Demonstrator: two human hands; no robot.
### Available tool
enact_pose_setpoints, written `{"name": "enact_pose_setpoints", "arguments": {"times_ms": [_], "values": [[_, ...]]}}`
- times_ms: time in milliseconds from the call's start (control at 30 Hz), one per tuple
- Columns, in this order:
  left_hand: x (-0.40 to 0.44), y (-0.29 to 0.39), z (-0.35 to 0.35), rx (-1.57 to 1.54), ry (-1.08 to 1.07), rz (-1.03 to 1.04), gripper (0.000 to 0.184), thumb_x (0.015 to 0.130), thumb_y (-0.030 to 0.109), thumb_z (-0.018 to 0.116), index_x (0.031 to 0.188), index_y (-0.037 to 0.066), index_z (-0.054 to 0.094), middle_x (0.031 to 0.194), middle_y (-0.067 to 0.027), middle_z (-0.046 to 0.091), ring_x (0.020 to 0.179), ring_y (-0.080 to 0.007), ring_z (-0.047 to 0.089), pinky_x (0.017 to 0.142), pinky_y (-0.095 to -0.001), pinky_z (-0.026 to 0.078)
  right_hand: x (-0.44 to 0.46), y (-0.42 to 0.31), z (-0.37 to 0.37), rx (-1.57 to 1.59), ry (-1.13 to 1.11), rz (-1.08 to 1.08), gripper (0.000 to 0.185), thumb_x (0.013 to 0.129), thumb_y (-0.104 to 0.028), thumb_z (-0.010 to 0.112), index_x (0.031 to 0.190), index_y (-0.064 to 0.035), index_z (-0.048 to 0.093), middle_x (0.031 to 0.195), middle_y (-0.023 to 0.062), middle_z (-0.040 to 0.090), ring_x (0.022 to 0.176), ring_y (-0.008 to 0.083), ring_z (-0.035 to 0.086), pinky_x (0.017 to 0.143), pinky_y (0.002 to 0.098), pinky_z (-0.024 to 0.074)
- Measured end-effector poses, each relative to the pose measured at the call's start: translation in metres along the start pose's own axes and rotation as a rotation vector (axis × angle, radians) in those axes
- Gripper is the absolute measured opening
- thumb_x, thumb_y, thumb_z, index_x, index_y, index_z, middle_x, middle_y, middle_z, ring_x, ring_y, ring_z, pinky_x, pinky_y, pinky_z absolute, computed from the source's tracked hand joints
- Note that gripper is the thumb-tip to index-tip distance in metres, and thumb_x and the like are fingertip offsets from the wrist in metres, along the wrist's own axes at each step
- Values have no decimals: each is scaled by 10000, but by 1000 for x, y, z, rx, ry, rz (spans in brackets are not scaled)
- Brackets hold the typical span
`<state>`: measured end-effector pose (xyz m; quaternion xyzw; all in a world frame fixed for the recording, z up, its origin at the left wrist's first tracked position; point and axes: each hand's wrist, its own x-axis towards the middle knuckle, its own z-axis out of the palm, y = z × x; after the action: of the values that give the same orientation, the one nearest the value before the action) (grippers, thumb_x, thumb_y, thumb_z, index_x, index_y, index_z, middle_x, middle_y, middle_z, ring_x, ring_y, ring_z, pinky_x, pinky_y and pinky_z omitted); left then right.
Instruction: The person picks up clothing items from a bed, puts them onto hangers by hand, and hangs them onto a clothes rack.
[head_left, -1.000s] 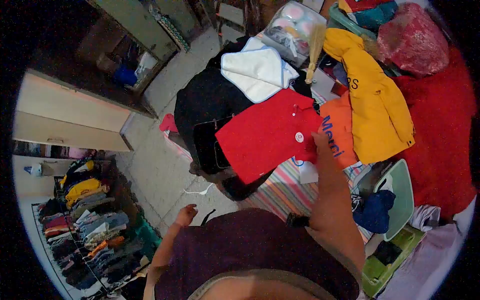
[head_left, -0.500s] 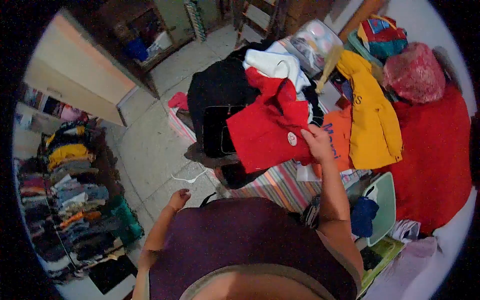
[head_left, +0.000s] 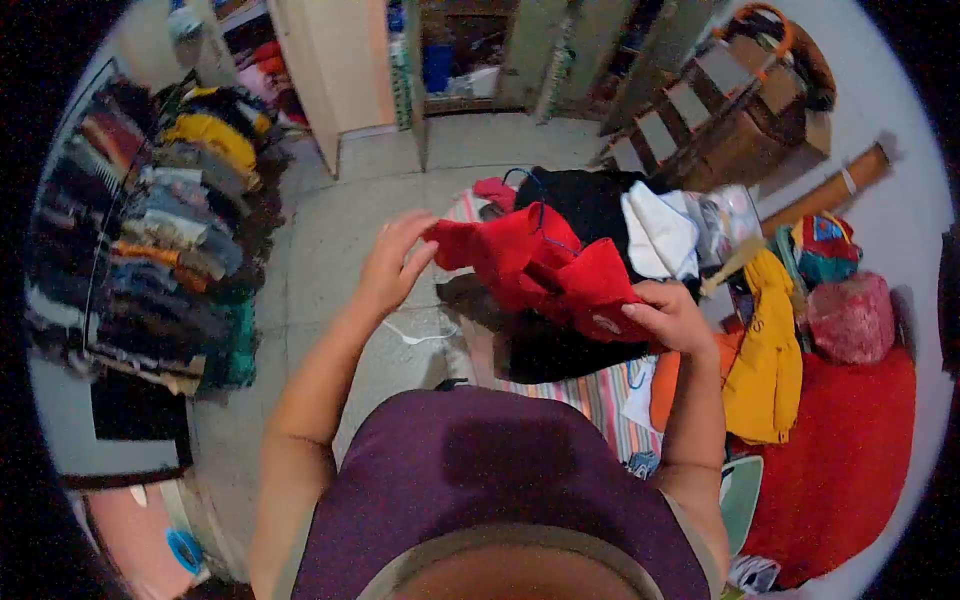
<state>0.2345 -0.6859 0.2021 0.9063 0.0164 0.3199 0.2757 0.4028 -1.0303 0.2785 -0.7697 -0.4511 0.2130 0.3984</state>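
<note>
A red shirt [head_left: 520, 258] with a small white emblem hangs in the air between my hands. My right hand [head_left: 672, 315] is closed on its right end, thumb on top beside the emblem. At its left end, my left hand [head_left: 398, 262] has the cloth between thumb and fingers. A thin blue loop [head_left: 541, 190], like a hanger's wire, rises by the shirt's middle; its lower part is hidden. Behind the shirt lie black clothes [head_left: 590, 200] and a folded white cloth [head_left: 660, 232]. A yellow garment [head_left: 765, 350] is spread out to the right.
Hanging clothes [head_left: 190, 230] fill a rack at the left. A white hanger [head_left: 415, 338] lies on the floor. A red cover [head_left: 840, 460], a pink bundle [head_left: 850, 318] and a pale green bin [head_left: 740, 500] are at the right. A ladder [head_left: 690, 105] leans at the back.
My left hand has come up from beside my body to the shirt's left end. The shirt has been lifted and turned, and the blue loop now shows. My view has swung left.
</note>
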Motion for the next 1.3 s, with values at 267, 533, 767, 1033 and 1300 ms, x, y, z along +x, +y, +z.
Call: {"name": "enact_pose_setpoints", "arguments": {"times_ms": [267,533,767,1033,1300], "values": [[-32,43,-91,197,104,-92,564,743,368,637,1165,23,493,1132,-190,504,1037,-357,481,890,-417,396,60,-61,91,-89,-63,-222,189,808,-150,575,911,6,602,752,136,610,689,228,606,631,312,467],[-99,2,-131,301,198,-332,402,724,120,578,1113,32,527,1041,-148,540,937,-304,535,799,-369,455,92,-107,182,-195,-134,-457,175,774,-82,593,940,-33,615,799,173,609,715,315,608,634,346,484],[-144,-40,-168,-540,355,-862,290,712,-57,474,968,18,589,848,-71,623,740,-156,592,645,-272,479,118,-113,215,-260,-234,-589,166,751,-65,605,913,-32,615,731,168,588,664,322,585,593,359,464],[-149,-23,-168,-596,379,-946,139,821,114,579,918,18,606,820,-48,621,688,-122,574,601,-273,473,132,-111,212,-279,-282,-698,167,739,-48,609,905,-29,609,691,169,566,642,324,568,573,372,442],[-149,-21,-156,-416,388,-1045,200,835,178,601,894,-10,631,794,-45,626,687,-108,565,619,-258,467,141,-86,205,-298,-275,-802,123,739,-51,610,861,-33,605,663,161,553,617,331,557,553,382,435]]}}
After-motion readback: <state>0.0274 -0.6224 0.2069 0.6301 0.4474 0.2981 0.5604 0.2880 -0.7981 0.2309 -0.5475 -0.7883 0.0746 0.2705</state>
